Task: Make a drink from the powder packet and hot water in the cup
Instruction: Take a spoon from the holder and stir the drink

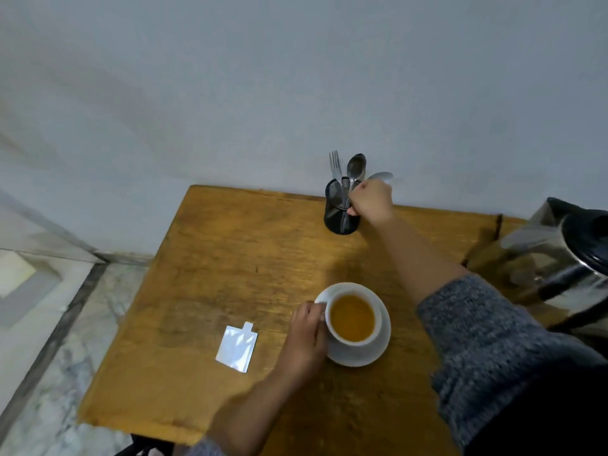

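Your left hand (306, 337) curls around the handle side of the white ceramic cup (353, 319) of orange-brown drink, which sits on a white saucer (378, 347) on the worn wooden table (214, 258). Beyond the cup, your right hand (370, 199) closes on a metal spoon (381, 177) at the black mesh cutlery holder (335, 218). The torn silver powder packet (237, 347) lies flat left of the cup; a steel kettle (566, 251) stands right.
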{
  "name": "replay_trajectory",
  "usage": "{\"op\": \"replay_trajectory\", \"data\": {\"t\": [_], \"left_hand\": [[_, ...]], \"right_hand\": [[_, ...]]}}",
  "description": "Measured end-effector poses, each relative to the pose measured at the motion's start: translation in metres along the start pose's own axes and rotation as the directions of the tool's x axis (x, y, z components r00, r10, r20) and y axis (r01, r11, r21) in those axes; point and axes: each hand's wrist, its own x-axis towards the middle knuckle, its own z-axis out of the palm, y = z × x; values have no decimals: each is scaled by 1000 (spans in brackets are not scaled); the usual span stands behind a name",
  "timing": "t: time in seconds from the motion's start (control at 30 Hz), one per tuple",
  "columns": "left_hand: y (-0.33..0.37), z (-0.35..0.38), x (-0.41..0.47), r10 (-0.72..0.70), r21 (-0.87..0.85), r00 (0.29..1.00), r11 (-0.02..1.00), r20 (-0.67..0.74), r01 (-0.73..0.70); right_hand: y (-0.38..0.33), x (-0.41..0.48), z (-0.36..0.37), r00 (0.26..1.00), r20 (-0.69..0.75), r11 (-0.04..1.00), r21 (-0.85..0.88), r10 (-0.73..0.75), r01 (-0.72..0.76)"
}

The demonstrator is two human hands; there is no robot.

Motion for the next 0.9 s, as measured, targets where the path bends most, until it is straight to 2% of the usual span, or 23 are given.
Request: {"op": "replay_trajectory", "data": {"t": [0.07,0.27,0.37,0.53,0.67,0.8,0.9], "left_hand": [[-1,0,1,3,-19,1000,1000,0,-3],[-1,-1,-1,-41,-96,999,995,2,41],[-2,-2,0,-39,-90,999,995,21,41],[-3,-4,1,-23,-86,999,996,24,25],[-2,-4,0,-13,-89,1000,996,16,14],[-2,-6,1,-1,-76,999,997,33,3],[-2,-7,0,44,-13,998,999,48,-43]], "right_hand": [[-5,13,9,998,26,992,-116,55,-52],[-13,36,30,998,9,899,-436,62,-51],[-19,31,34,996,-35,849,-522,79,-86],[-21,33,37,986,-67,849,-502,150,-163],[-21,23,30,988,-81,885,-441,129,-151],[-22,8,22,994,-107,924,-379,15,-55],[-29,-10,0,968,-162,910,-397,-193,115]]}}
